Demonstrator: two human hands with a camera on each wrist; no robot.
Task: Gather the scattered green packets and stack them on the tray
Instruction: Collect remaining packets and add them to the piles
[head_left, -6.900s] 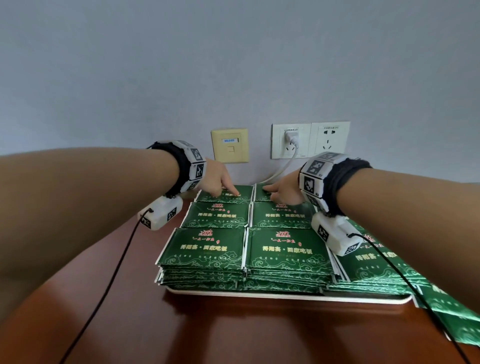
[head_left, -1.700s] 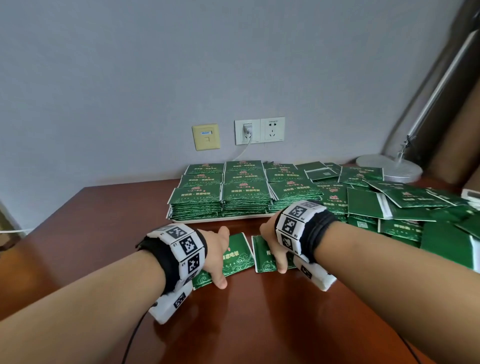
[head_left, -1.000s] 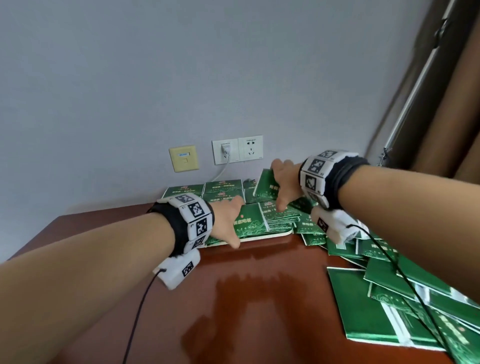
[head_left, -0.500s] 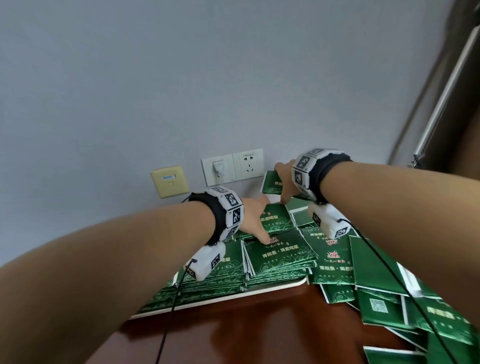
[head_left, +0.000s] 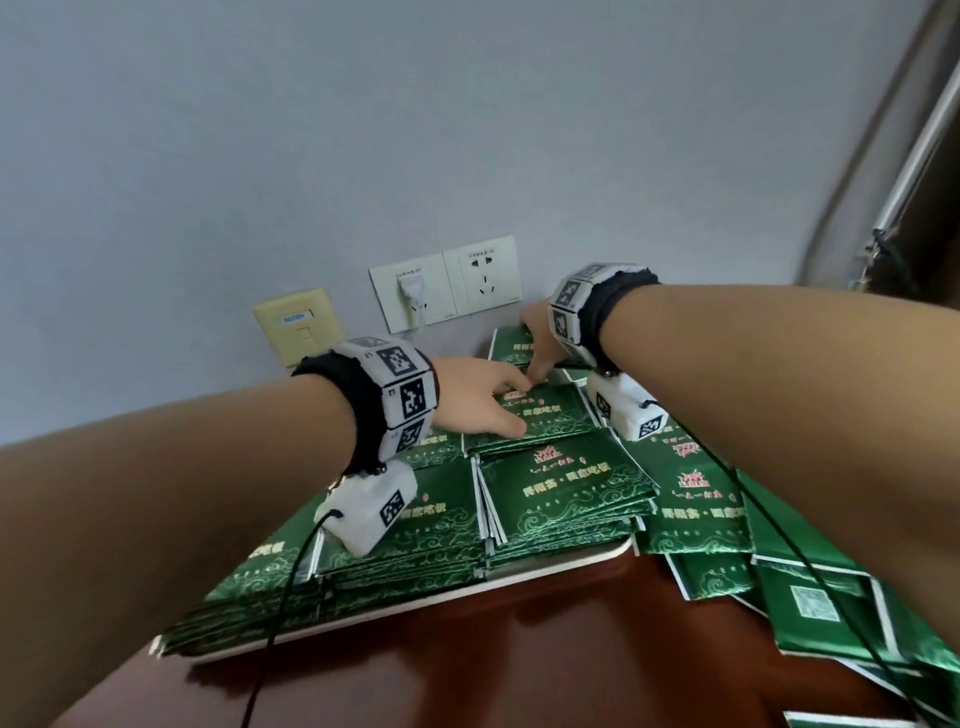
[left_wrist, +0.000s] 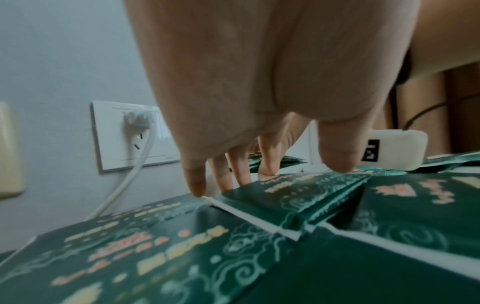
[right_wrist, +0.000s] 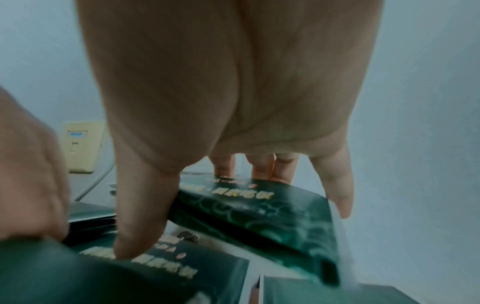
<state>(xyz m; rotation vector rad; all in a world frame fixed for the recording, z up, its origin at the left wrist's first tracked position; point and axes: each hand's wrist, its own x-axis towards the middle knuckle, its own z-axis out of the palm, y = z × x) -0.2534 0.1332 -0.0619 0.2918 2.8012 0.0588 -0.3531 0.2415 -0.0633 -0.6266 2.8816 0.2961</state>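
Note:
A white tray (head_left: 545, 567) carries several stacks of green packets. My left hand (head_left: 517, 408) lies with spread, straight fingers on the top packet of the middle right stack (head_left: 558, 415). In the left wrist view its fingertips (left_wrist: 267, 171) press that packet (left_wrist: 298, 197) down. My right hand (head_left: 532, 348) is at the far right stack by the wall. It grips one green packet (right_wrist: 259, 216) between thumb and fingers, tilted just above the stack. Loose packets (head_left: 810, 597) lie scattered on the table right of the tray.
The tray sits on a dark red wooden table (head_left: 519, 670) against a grey wall. Wall sockets (head_left: 447, 288) with a white plug and a beige panel (head_left: 298, 325) are behind the tray. A lamp pole (head_left: 914, 156) rises at the right. Sensor cables hang from both wrists.
Both hands picked up packets lying in front of the tray and carried them to it. Since half a second ago the left hand has flattened onto its stack and the right has lowered its packet.

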